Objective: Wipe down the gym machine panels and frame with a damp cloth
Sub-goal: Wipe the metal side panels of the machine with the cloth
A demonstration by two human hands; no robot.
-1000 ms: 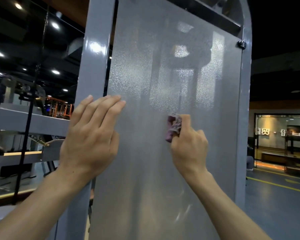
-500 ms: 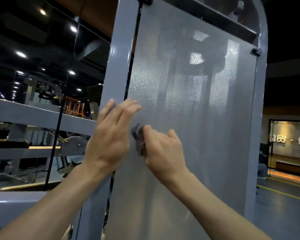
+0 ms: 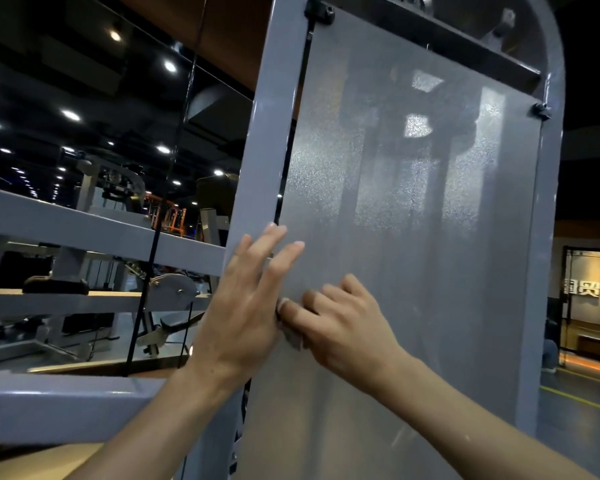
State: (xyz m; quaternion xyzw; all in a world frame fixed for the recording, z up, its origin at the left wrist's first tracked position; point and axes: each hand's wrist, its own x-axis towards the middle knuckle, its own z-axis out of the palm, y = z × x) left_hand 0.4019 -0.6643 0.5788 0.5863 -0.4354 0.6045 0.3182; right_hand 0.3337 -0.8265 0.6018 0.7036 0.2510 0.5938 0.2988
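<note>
A tall frosted grey panel [image 3: 413, 237] of the gym machine fills the middle of the view, held in a glossy grey steel frame [image 3: 257, 161]. My left hand [image 3: 243, 306] lies flat with straight fingers across the frame's left post and the panel's left edge. My right hand [image 3: 343, 323] presses on the panel right beside it, fingers curled over a small cloth [image 3: 291, 336]. Only a grey sliver of the cloth shows under the thumb; the rest is hidden by the hand.
Grey cross beams [image 3: 84, 226] of the machine run off to the left, with a black cable [image 3: 160, 216] hanging in front of them. Other gym machines stand behind. A dark floor with yellow lines [image 3: 575, 396] and a lit doorway lie to the right.
My right hand has slid the cloth leftward across the panel until it meets my left hand. The view has shifted, so the panel sits further right. The left hand stays on the post.
</note>
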